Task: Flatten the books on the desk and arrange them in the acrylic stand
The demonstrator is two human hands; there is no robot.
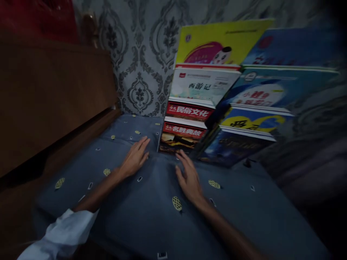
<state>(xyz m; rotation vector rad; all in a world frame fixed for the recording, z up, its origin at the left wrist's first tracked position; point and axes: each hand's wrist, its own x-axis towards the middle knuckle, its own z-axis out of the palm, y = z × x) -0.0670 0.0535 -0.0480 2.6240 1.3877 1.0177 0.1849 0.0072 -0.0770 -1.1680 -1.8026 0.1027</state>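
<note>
My left hand [137,156] is open over the dark blue printed cloth [151,213], left of the books, its fingers stretched forward and nothing in it. My right hand [189,177], also open and holding nothing, has its fingertips close to the lower edge of a dark red book [180,139]; whether they touch it I cannot tell. Above that book stand another red book [187,111], a white book [203,86] and a tall yellow book [217,41], stepped in a column. A second column beside it has a dark blue book [235,146] in front and a teal book [292,85] higher up.
A brown wooden cabinet or headboard [54,97] borders the cloth on the left, with something red [40,20] on top. Patterned wallpaper [141,86] covers the wall behind. In the second column are also a blue and yellow book [257,121] and a blue book [292,47].
</note>
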